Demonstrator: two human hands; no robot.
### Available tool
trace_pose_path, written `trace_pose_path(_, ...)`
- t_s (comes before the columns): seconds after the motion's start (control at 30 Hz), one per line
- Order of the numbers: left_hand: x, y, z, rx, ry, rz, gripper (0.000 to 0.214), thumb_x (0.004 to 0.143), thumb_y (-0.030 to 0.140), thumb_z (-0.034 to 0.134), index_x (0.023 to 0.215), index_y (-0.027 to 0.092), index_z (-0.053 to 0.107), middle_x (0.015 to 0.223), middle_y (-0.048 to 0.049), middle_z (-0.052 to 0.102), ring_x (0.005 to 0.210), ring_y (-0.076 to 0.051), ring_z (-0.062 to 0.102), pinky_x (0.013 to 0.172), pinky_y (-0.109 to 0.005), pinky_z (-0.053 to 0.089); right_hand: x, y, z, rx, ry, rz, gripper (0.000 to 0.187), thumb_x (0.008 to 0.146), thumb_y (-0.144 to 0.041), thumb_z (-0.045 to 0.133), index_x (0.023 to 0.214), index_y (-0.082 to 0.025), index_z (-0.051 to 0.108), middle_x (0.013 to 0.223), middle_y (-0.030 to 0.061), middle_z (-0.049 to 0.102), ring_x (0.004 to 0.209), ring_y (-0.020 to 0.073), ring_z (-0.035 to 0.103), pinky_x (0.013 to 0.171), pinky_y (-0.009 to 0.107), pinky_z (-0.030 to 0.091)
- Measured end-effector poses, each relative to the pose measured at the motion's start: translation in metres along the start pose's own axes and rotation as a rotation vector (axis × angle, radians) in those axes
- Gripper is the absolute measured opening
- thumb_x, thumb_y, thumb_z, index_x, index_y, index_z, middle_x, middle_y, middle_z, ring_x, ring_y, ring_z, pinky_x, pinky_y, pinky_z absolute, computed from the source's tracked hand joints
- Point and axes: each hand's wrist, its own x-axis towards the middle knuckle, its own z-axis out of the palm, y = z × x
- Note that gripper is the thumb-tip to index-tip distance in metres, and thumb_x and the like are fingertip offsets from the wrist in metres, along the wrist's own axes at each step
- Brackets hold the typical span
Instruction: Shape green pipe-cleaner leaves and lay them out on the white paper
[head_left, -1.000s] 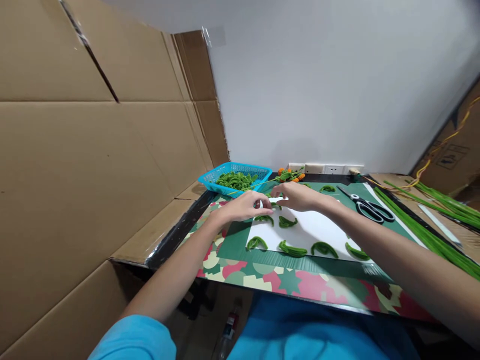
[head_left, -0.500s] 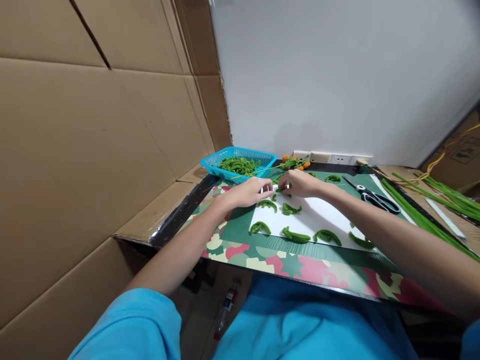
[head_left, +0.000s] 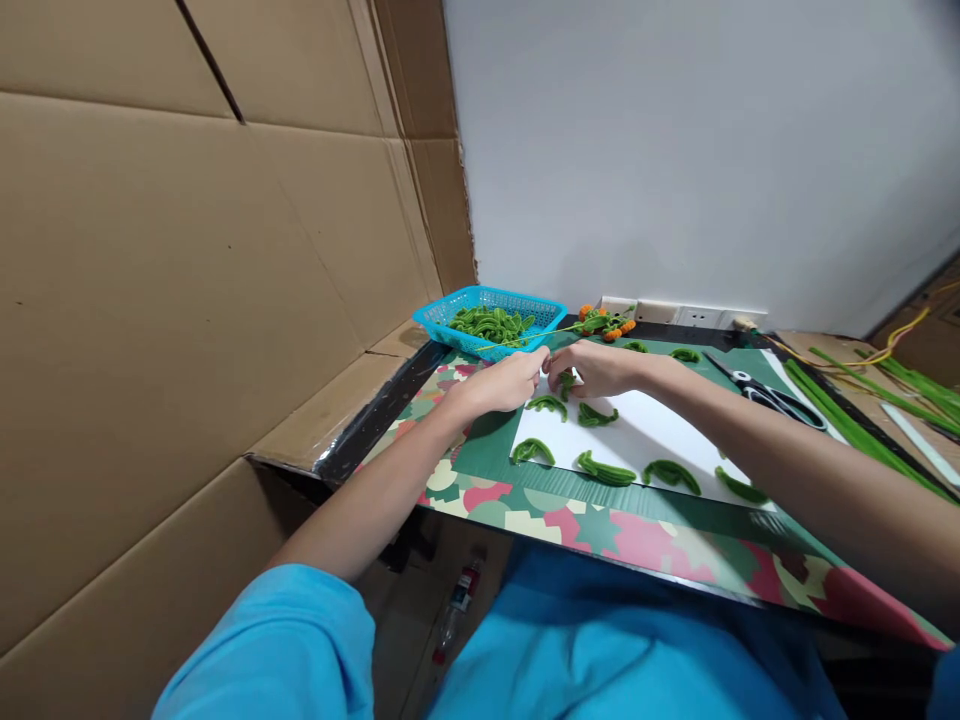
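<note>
My left hand (head_left: 516,381) is closed, its thumb and forefinger pinched together at the far left edge of the white paper (head_left: 637,432). My right hand (head_left: 598,368) has curled fingers right beside those of the left. A fuzzy green pipe-cleaner piece (head_left: 568,384) shows under the right hand's fingers; whatever lies between the left fingertips is hidden. Around the hands, curved bundles of green pipe cleaner rest on the paper, among them one bundle (head_left: 598,414) just below the right hand and another (head_left: 547,405) below the left.
A blue basket (head_left: 555,318) of green pieces stands at the back left. Orange and green pipe-cleaner flowers (head_left: 609,324) lie behind the hands. Scissors (head_left: 780,400) and long green stems (head_left: 847,425) are at the right. Cardboard (head_left: 225,250) walls the left side.
My left hand's fingers have closed from apart to a pinch and met the right hand's fingertips. The whole view has shifted slightly, with things appearing further right.
</note>
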Motion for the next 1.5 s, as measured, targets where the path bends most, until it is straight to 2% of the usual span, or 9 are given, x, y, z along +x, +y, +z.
trace_pose_path(0.23, -0.001, 0.006, 0.003, 0.037, 0.009, 0.043, 0.026, 0.089, 0.002, 0.043, 0.103, 0.021, 0.055, 0.102, -0.0084, 0.066, 0.090, -0.024, 0.061, 0.074, -0.034, 0.041, -0.014, 0.004, -0.011, -0.078, 0.078, 0.113, 0.019, 0.081, -0.003, 0.066, 0.083, -0.015, 0.080, 0.084, 0.0066, 0.077, 0.073, 0.0172, 0.063, 0.071, 0.029, 0.043)
trace_pose_path(0.33, 0.000, 0.008, 0.004, 0.033, 0.003, 0.083, 0.027, 0.085, -0.001, 0.043, 0.096, 0.021, 0.055, 0.104, -0.0082, 0.064, 0.092, -0.023, 0.059, 0.076, -0.033, 0.042, -0.042, 0.006, -0.026, -0.129, 0.146, 0.211, 0.019, 0.081, -0.003, 0.064, 0.084, -0.015, 0.078, 0.084, 0.0080, 0.077, 0.073, 0.0177, 0.063, 0.070, 0.030, 0.042)
trace_pose_path(0.43, 0.003, 0.006, 0.004, 0.012, -0.004, 0.105, 0.025, 0.085, 0.000, 0.043, 0.093, 0.020, 0.055, 0.100, -0.0082, 0.061, 0.091, -0.023, 0.058, 0.078, -0.034, 0.042, -0.079, 0.006, -0.035, -0.169, 0.070, 0.390, 0.016, 0.081, -0.006, 0.065, 0.080, -0.017, 0.077, 0.080, 0.0060, 0.077, 0.070, 0.0175, 0.063, 0.066, 0.029, 0.042)
trace_pose_path(0.7, 0.006, 0.003, 0.001, -0.039, -0.017, 0.158, 0.020, 0.097, 0.013, 0.040, 0.097, 0.020, 0.059, 0.106, -0.0094, 0.060, 0.096, -0.024, 0.059, 0.085, -0.035, 0.045, -0.127, -0.013, -0.010, -0.185, 0.120, 0.465, 0.014, 0.083, -0.011, 0.065, 0.078, -0.020, 0.074, 0.076, 0.0065, 0.073, 0.068, 0.0186, 0.059, 0.062, 0.032, 0.039)
trace_pose_path(0.83, 0.004, 0.004, -0.002, -0.030, -0.032, 0.164, 0.022, 0.103, 0.024, 0.039, 0.102, 0.020, 0.061, 0.108, -0.0097, 0.060, 0.098, -0.024, 0.059, 0.085, -0.036, 0.045, -0.132, -0.022, -0.008, -0.056, 0.064, 0.461, 0.017, 0.088, -0.024, 0.069, 0.102, -0.022, 0.078, 0.086, 0.0065, 0.077, 0.072, 0.0195, 0.064, 0.063, 0.031, 0.044)
trace_pose_path(1.0, 0.002, 0.006, -0.007, -0.026, -0.051, 0.135, 0.029, 0.108, 0.037, 0.037, 0.107, 0.020, 0.061, 0.111, -0.0090, 0.058, 0.098, -0.024, 0.060, 0.087, -0.036, 0.044, -0.142, -0.019, -0.012, 0.153, 0.037, 0.463, 0.065, 0.084, -0.019, 0.068, 0.148, -0.024, 0.058, 0.113, 0.0079, 0.078, 0.075, 0.0176, 0.068, 0.064, 0.028, 0.050)
trace_pose_path(1.07, 0.002, 0.007, -0.009, -0.029, -0.056, 0.146, 0.036, 0.110, 0.041, 0.032, 0.105, 0.020, 0.061, 0.108, -0.0084, 0.058, 0.099, -0.024, 0.058, 0.089, -0.036, 0.044, -0.145, -0.014, -0.012, 0.142, 0.057, 0.472, 0.073, 0.083, -0.013, 0.065, 0.154, -0.023, 0.052, 0.120, 0.0097, 0.077, 0.074, 0.0169, 0.066, 0.064, 0.029, 0.050)
trace_pose_path(1.2, 0.002, 0.009, -0.012, -0.038, -0.055, 0.159, 0.043, 0.111, 0.045, 0.026, 0.104, 0.020, 0.061, 0.103, -0.0077, 0.057, 0.101, -0.025, 0.056, 0.092, -0.038, 0.044, -0.147, -0.002, -0.010, 0.064, 0.142, 0.525, 0.045, 0.090, -0.014, 0.060, 0.134, -0.018, 0.070, 0.110, 0.0113, 0.078, 0.076, 0.0183, 0.066, 0.065, 0.030, 0.047)
trace_pose_path(1.5, 0.005, 0.010, -0.013, -0.011, -0.083, 0.168, 0.044, 0.111, 0.048, 0.030, 0.103, 0.020, 0.062, 0.103, -0.0081, 0.056, 0.101, -0.026, 0.057, 0.092, -0.038, 0.044, -0.145, 0.012, -0.006, 0.005, 0.398, 0.584, 0.017, 0.087, -0.016, 0.063, 0.091, -0.015, 0.079, 0.086, 0.0096, 0.078, 0.070, 0.0184, 0.066, 0.064, 0.030, 0.045)
